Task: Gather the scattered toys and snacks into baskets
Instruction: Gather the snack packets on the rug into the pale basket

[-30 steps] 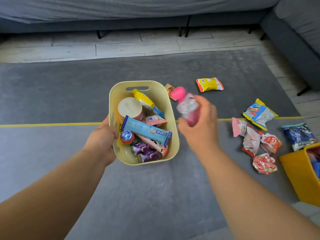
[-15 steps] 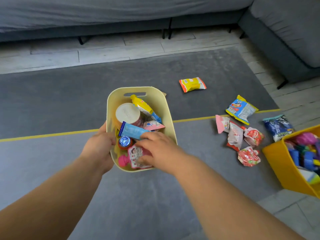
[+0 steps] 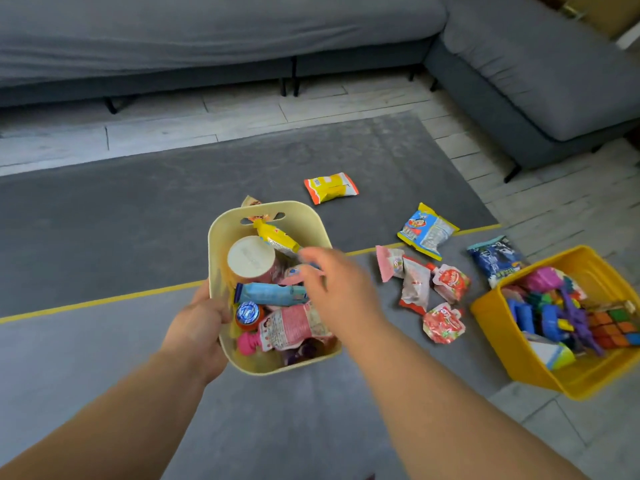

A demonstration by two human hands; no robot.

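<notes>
My left hand [image 3: 199, 327] grips the left rim of a pale yellow basket [image 3: 311, 220] full of snacks. A pink-capped pouch [image 3: 291, 327] lies on top inside it, near a white-lidded cup [image 3: 251, 258] and a blue bar [image 3: 270, 293]. My right hand [image 3: 337, 285] hovers over the basket's right rim, fingers spread and empty. On the grey rug to the right lie loose snacks: a yellow packet [image 3: 330, 187], a blue-yellow bag [image 3: 426, 230], a dark blue bag [image 3: 495, 259], and several pink and red pouches [image 3: 420, 289].
A deep yellow bin [image 3: 498, 344] packed with toys, a colour cube among them, stands at the right on the rug's edge. A grey corner sofa [image 3: 540, 64] runs along the back and right. A yellow tape line [image 3: 104, 301] crosses the rug.
My right hand carried the pink-capped pouch into the pale basket, released it and now lifts away to the right. The view has swung right, showing more of the toy bin.
</notes>
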